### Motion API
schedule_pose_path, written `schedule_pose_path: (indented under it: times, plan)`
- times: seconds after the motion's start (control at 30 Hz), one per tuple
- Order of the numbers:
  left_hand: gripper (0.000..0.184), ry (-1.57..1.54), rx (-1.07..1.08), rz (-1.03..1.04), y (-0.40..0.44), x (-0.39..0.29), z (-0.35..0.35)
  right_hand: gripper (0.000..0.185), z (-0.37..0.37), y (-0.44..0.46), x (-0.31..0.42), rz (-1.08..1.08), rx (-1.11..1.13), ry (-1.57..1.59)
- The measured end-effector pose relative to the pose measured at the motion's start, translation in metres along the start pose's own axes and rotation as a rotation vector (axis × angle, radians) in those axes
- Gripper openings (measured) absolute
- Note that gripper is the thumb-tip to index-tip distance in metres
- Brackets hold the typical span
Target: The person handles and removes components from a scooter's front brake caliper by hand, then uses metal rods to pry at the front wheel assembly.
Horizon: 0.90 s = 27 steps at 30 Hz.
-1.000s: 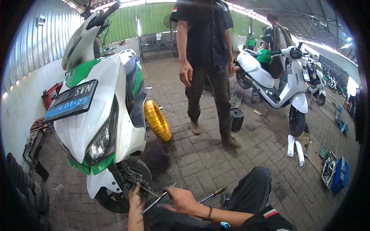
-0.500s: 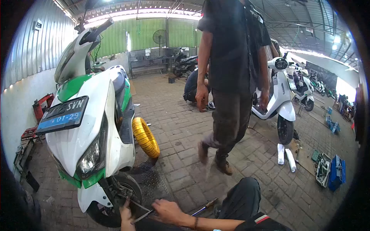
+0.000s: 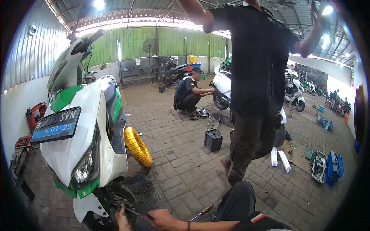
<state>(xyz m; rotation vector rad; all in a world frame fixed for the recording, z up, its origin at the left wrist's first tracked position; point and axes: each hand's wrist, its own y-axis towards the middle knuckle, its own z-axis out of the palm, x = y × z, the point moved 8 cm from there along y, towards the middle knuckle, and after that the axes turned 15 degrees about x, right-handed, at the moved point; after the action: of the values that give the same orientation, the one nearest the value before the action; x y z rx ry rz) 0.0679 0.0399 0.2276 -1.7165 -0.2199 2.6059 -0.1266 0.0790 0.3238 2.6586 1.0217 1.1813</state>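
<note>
At the front wheel [image 3: 125, 194] of the white and green scooter [image 3: 75, 150], my left hand [image 3: 121, 218] has its fingers closed by the hub and brake parts. What those fingers hold is hidden. A thin metal wrench [image 3: 133, 212] runs from beside my left fingers to my right hand [image 3: 162, 220], which is closed on its outer end. The wrench's exact form is blurred. On the floor by my knee lies a long tool with a shiny shaft and a brownish handle [image 3: 207, 208].
A yellow tyre [image 3: 137, 147] leans by the scooter. Close in front stands a person in dark clothes [image 3: 254, 77], arms raised. Another person [image 3: 189, 94] squats at a white scooter [image 3: 222, 85]. A black box [image 3: 213, 140], white rolls [image 3: 284, 161] and a blue toolbox [image 3: 334, 168] are on the paving.
The standing person has moved right and raised both arms, uncovering the squatting person and the black box. The view has shifted slightly. My hands remain at the wheel; the wrench sits at another angle.
</note>
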Motion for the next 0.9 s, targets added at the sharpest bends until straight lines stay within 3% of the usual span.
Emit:
schedule_pose_path:
  times: [0.03, 0.07, 0.13, 0.17, 0.2, 0.23, 0.27, 0.33, 0.47, 0.53, 0.6, 0.67, 0.73, 0.77, 0.8, 0.87, 0.9]
  plan:
    - [0.036, 0.004, 0.003, 0.0, 0.003, 0.004, -0.003, 0.042, 0.006, 0.002, -0.017, 0.168, -0.041, 0.276]
    - [0.034, -0.081, -0.031, -0.003, 0.007, 0.012, -0.012, 0.042, 0.006, -0.001, -0.02, 0.165, -0.048, 0.277]
    - [0.032, -0.169, -0.06, -0.004, 0.008, 0.011, -0.012, 0.056, -0.004, -0.01, 0.011, 0.178, 0.273, 1.044]
    - [0.034, -0.203, 0.008, -0.015, 0.0, 0.0, 0.001, 0.056, -0.025, -0.013, 0.025, 0.182, 0.269, 1.045]
    - [0.038, -0.236, 0.076, -0.025, -0.005, -0.007, 0.011, 0.031, -0.057, -0.012, 0.04, 0.137, 0.198, 0.69]
    - [0.038, -0.236, 0.078, -0.027, -0.007, -0.009, 0.014, 0.03, -0.077, -0.012, 0.052, 0.091, 0.128, 0.333]
    - [0.034, -0.253, 0.066, 0.008, -0.01, -0.012, 0.015, 0.03, -0.064, -0.008, 0.032, 0.096, 0.127, 0.332]
    - [0.03, -0.272, 0.062, 0.035, -0.008, -0.011, 0.018, 0.047, -0.019, 0.001, 0.011, -0.254, 0.236, -0.429]
    - [0.028, -0.308, -0.039, -0.016, -0.011, -0.012, 0.017, 0.037, -0.002, 0.01, 0.024, -0.4, 0.233, -0.397]
    - [0.029, -0.297, -0.077, -0.013, -0.013, -0.012, 0.01, 0.035, 0.067, 0.026, -0.062, 0.302, 0.441, 0.17]
    - [0.041, -0.174, 0.014, 0.034, 0.005, -0.008, -0.002, 0.037, 0.087, 0.025, -0.076, 0.323, 0.499, 0.326]
    - [0.036, -0.182, -0.019, 0.076, 0.015, 0.009, -0.017, 0.04, 0.074, 0.009, -0.062, 0.356, 0.568, 0.475]
    - [0.032, -0.174, -0.054, 0.113, 0.015, 0.008, -0.034, 0.042, -0.048, -0.008, 0.029, -0.1, -0.005, 0.118]
    - [0.033, -0.21, -0.034, 0.062, 0.016, 0.013, -0.035, 0.035, -0.062, -0.013, 0.04, -0.257, -0.081, -0.037]
    - [0.033, -0.248, -0.012, 0.009, 0.015, 0.019, -0.033, 0.035, -0.062, -0.011, 0.037, -0.25, -0.077, -0.037]
    - [0.034, -0.233, 0.006, 0.023, 0.01, 0.012, -0.019, 0.031, -0.025, 0.0, 0.044, -0.293, 0.215, -0.498]
    - [0.035, -0.213, 0.022, 0.049, 0.006, 0.005, -0.014, 0.026, -0.027, 0.001, 0.049, -0.379, 0.1, -0.434]
